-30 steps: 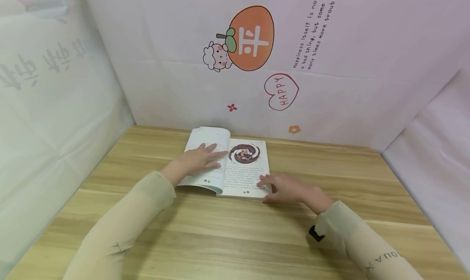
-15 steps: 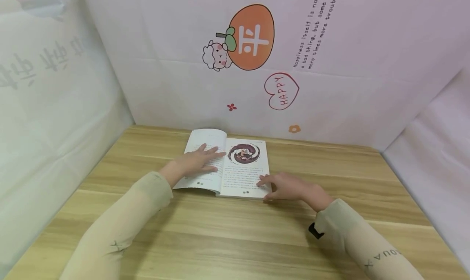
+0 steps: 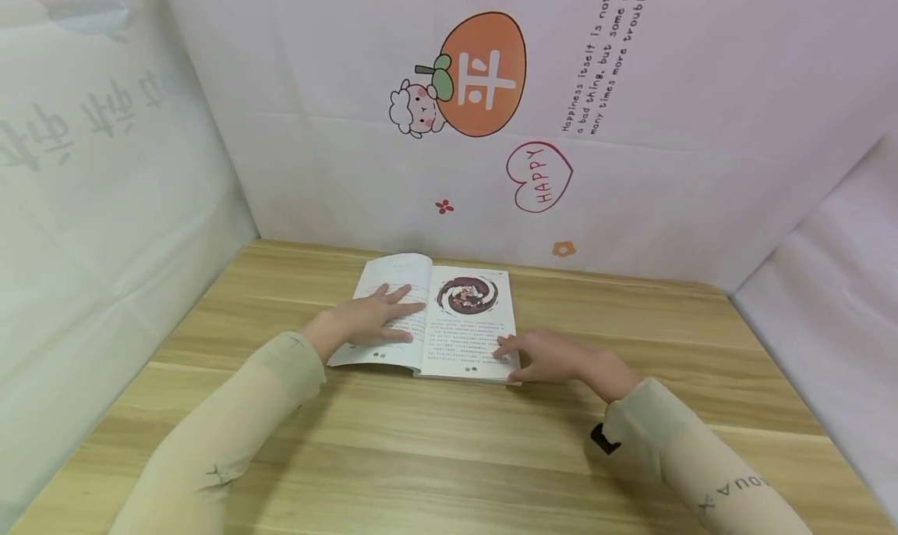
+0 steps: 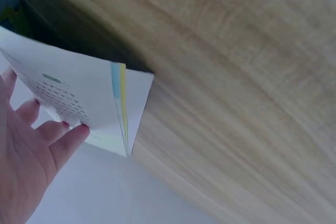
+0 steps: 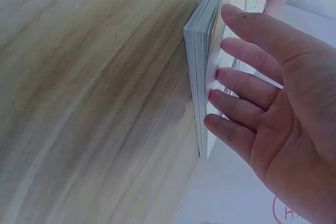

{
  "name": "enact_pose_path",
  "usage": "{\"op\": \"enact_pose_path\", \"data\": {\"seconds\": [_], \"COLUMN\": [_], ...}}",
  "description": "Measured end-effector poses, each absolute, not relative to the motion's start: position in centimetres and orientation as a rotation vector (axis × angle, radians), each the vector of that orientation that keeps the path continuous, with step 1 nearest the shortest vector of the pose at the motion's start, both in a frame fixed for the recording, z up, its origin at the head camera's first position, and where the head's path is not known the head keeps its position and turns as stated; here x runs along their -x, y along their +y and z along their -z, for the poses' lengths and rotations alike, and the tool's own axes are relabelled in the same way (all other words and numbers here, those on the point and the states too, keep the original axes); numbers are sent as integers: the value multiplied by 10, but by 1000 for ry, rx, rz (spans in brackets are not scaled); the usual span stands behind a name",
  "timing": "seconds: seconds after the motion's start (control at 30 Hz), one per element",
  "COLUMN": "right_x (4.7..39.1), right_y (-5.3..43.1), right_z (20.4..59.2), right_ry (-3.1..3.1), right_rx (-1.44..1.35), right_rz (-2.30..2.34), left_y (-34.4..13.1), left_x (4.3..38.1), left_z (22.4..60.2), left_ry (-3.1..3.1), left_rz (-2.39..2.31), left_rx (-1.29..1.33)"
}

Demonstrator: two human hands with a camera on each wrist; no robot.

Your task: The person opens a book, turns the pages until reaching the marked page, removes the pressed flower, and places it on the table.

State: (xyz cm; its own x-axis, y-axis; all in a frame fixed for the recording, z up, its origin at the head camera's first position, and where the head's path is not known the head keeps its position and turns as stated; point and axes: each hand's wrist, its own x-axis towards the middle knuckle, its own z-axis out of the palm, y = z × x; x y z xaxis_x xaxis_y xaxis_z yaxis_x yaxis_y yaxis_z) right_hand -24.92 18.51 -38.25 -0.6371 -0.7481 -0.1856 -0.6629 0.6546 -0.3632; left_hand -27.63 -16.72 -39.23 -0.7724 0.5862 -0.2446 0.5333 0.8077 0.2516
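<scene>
An open book (image 3: 463, 332) lies near the back of the wooden table, with a dark swirl picture above text on its right page. My left hand (image 3: 368, 317) rests spread on the left page, which bows up near the spine. In the left wrist view, fingertips touch the printed page (image 4: 68, 87), and the book's left side stands off the table at its edge. My right hand (image 3: 554, 357) lies at the lower right corner, fingertips on the right page. The right wrist view shows the thick page block (image 5: 197, 51) beside the extended fingers of that hand.
The wooden table (image 3: 449, 457) runs up to a pale printed backdrop (image 3: 316, 153) right behind the book. White cloth walls stand at the left (image 3: 140, 207) and right (image 3: 835, 285). A black item (image 3: 605, 439) sits at the right cuff.
My left hand has moved slightly left and down, pressing the left page flatter and away from the spine. The right hand has stayed nearly still at the book's corner.
</scene>
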Motion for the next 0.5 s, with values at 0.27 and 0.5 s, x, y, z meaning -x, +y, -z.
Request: {"op": "enact_pose_path", "data": {"seconds": [0.27,0.5], "right_x": [252,254], "right_y": [190,193], "right_z": [380,383], "right_ry": [2533,2559], "right_rx": [1122,1139], "right_rz": [373,354], "left_y": [-167,-167], "left_x": [274,274], "left_z": [392,392], "left_ry": [2674,2664], "left_rz": [-264,-267], "left_rx": [-836,-818]}}
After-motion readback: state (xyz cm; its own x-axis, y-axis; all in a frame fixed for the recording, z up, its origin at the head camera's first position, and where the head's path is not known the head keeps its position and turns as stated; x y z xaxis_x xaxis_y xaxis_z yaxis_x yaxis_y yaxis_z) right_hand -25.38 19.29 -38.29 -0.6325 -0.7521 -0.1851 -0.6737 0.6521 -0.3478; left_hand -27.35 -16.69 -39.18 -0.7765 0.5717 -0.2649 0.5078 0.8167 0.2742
